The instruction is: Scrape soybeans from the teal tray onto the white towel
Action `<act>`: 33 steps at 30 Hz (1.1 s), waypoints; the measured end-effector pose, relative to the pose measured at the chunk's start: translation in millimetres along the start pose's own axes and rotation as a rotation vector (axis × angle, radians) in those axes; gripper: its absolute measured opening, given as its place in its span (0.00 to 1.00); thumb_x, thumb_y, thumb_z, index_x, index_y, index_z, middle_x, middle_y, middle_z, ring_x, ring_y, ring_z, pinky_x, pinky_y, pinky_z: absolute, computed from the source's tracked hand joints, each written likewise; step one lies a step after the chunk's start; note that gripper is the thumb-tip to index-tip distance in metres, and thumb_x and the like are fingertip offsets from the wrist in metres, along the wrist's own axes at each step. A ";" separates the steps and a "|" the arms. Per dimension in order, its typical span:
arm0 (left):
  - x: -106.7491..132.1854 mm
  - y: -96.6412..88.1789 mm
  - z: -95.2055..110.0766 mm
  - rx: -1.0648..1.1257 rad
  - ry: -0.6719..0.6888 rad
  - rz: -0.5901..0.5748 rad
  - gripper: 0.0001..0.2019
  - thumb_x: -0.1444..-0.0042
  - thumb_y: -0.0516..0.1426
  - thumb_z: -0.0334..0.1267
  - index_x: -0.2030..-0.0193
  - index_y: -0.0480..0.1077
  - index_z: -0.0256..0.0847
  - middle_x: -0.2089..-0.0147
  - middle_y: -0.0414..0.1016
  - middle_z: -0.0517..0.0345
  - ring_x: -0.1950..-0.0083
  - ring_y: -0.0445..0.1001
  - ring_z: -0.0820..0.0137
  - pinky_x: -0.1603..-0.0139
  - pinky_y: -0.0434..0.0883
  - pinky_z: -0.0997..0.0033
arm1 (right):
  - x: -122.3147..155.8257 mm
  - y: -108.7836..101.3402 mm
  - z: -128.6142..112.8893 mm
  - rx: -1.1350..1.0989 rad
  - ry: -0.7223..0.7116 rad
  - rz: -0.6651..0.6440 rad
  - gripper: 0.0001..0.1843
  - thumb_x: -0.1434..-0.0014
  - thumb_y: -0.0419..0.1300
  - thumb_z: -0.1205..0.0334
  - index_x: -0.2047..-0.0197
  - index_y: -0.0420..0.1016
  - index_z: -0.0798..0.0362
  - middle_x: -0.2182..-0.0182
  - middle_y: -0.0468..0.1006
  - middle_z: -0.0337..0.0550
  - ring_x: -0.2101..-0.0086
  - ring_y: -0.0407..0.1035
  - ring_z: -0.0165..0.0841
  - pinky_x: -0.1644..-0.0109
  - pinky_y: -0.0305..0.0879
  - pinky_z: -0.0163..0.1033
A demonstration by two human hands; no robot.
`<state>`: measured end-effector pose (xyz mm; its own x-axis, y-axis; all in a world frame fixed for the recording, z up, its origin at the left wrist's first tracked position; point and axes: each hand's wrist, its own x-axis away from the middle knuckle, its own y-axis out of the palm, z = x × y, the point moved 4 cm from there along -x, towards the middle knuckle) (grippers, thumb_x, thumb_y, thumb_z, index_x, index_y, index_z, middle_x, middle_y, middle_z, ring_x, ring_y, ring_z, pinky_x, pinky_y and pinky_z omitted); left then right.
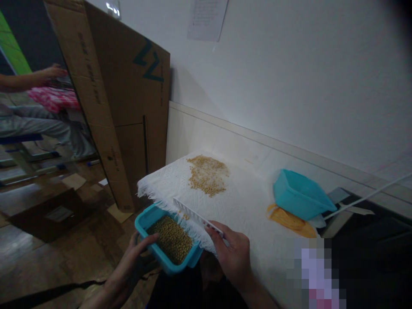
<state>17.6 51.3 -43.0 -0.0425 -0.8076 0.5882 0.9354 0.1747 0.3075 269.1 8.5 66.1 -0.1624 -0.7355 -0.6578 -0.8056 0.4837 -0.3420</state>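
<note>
My left hand (137,249) grips the near left side of a blue plastic container (143,221), its thumb over the rim. Yellowish-green beans (174,238) fill much of this container, which sits just below the table's front edge. In my right hand (233,253) is a white comb (193,213), held by one end, its length lying along the fringed edge of a white cloth (247,210). A few beans lie between the comb and the container. Farther back on the cloth spreads a loose patch of beans (209,184).
A second blue container (298,197) stands at the right beside an orange-yellow cloth-like item (289,221). A tall cardboard box (128,94) rises at the left. Beyond it are another person's hand (53,75) and legs. A white wall backs the table.
</note>
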 end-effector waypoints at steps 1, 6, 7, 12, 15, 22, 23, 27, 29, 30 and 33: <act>-1.0 -0.5 -0.8 0.003 -0.003 0.002 0.42 0.45 0.75 0.46 0.28 0.61 0.54 0.43 0.82 0.45 0.57 0.89 0.54 0.49 0.85 0.48 | 1.9 0.2 -1.5 -0.007 0.008 -0.015 0.13 0.28 0.67 0.53 0.56 0.93 0.46 0.69 0.91 0.41 0.75 0.85 0.35 0.68 0.82 0.32; -2.0 -0.7 -1.2 -0.002 -0.008 0.032 0.41 0.46 0.75 0.44 0.29 0.62 0.53 0.45 0.82 0.46 0.58 0.89 0.54 0.52 0.86 0.49 | -2.5 -16.4 8.9 0.045 0.131 -0.019 0.16 0.31 0.68 0.46 0.58 0.93 0.48 0.72 0.90 0.41 0.79 0.80 0.34 0.76 0.75 0.32; -1.2 0.0 -0.9 -0.008 -0.010 0.035 0.40 0.45 0.75 0.44 0.29 0.62 0.53 0.45 0.82 0.46 0.58 0.89 0.53 0.53 0.86 0.49 | -8.6 -26.5 16.9 0.071 0.169 0.045 0.19 0.32 0.68 0.43 0.58 0.93 0.49 0.71 0.90 0.42 0.77 0.82 0.35 0.74 0.75 0.33; 2.9 5.3 -1.9 -0.020 -0.001 0.042 0.35 0.42 0.73 0.41 0.31 0.65 0.52 0.44 0.82 0.46 0.60 0.89 0.54 0.55 0.86 0.50 | -46.8 -84.7 79.2 0.175 0.300 0.405 0.33 0.42 0.70 0.29 0.61 0.91 0.54 0.70 0.89 0.47 0.70 0.82 0.42 0.68 0.76 0.39; 3.0 8.8 -6.3 -0.009 -0.003 0.042 0.36 0.42 0.72 0.40 0.29 0.64 0.52 0.47 0.83 0.46 0.60 0.89 0.52 0.58 0.85 0.52 | -58.2 -99.4 118.9 0.073 0.365 0.489 0.38 0.50 0.73 0.24 0.65 0.88 0.56 0.70 0.89 0.51 0.67 0.82 0.45 0.64 0.76 0.42; 3.8 12.9 -12.5 -0.069 -0.037 0.033 0.38 0.43 0.73 0.44 0.28 0.62 0.54 0.45 0.82 0.47 0.58 0.89 0.52 0.56 0.85 0.51 | -70.4 -87.4 156.4 0.046 0.387 0.495 0.42 0.47 0.66 0.19 0.65 0.84 0.55 0.68 0.89 0.52 0.66 0.81 0.43 0.62 0.75 0.42; 4.4 13.1 -12.5 -0.078 -0.035 0.032 0.39 0.43 0.73 0.44 0.28 0.62 0.55 0.46 0.83 0.48 0.58 0.89 0.51 0.55 0.86 0.51 | -74.1 -84.6 158.5 0.043 0.386 0.477 0.42 0.47 0.66 0.19 0.65 0.84 0.55 0.68 0.89 0.51 0.67 0.81 0.42 0.63 0.74 0.41; 6.0 13.7 -13.3 -0.087 -0.039 0.047 0.44 0.48 0.76 0.43 0.28 0.62 0.55 0.50 0.84 0.49 0.59 0.90 0.50 0.57 0.86 0.51 | -91.0 -72.1 165.9 0.020 0.376 0.398 0.41 0.49 0.66 0.18 0.67 0.82 0.53 0.70 0.88 0.48 0.68 0.79 0.41 0.65 0.73 0.39; 6.1 14.4 -13.4 -0.078 -0.033 0.053 0.44 0.50 0.77 0.41 0.30 0.63 0.54 0.51 0.84 0.49 0.62 0.89 0.51 0.59 0.86 0.51 | -99.1 -64.7 168.9 0.007 0.368 0.361 0.41 0.49 0.65 0.17 0.68 0.82 0.53 0.70 0.88 0.48 0.68 0.80 0.40 0.65 0.73 0.39; 6.0 14.7 -13.4 -0.070 -0.031 0.053 0.43 0.50 0.77 0.40 0.31 0.63 0.54 0.51 0.84 0.49 0.62 0.89 0.52 0.59 0.86 0.52 | -102.6 -60.8 170.2 -0.001 0.364 0.343 0.42 0.49 0.64 0.16 0.68 0.82 0.53 0.70 0.88 0.48 0.68 0.80 0.41 0.64 0.73 0.39; 4.9 14.1 -14.2 -0.063 -0.043 0.060 0.40 0.50 0.77 0.40 0.33 0.64 0.54 0.52 0.84 0.50 0.63 0.89 0.53 0.62 0.84 0.57 | -109.5 -50.2 172.3 -0.015 0.355 0.292 0.43 0.48 0.63 0.16 0.67 0.82 0.53 0.69 0.88 0.48 0.68 0.80 0.41 0.64 0.74 0.39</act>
<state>35.6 41.8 -46.4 0.0003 -0.7719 0.6357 0.9568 0.1851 0.2243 425.5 146.5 39.6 -0.5670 -0.6874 -0.4538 -0.7045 0.6902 -0.1651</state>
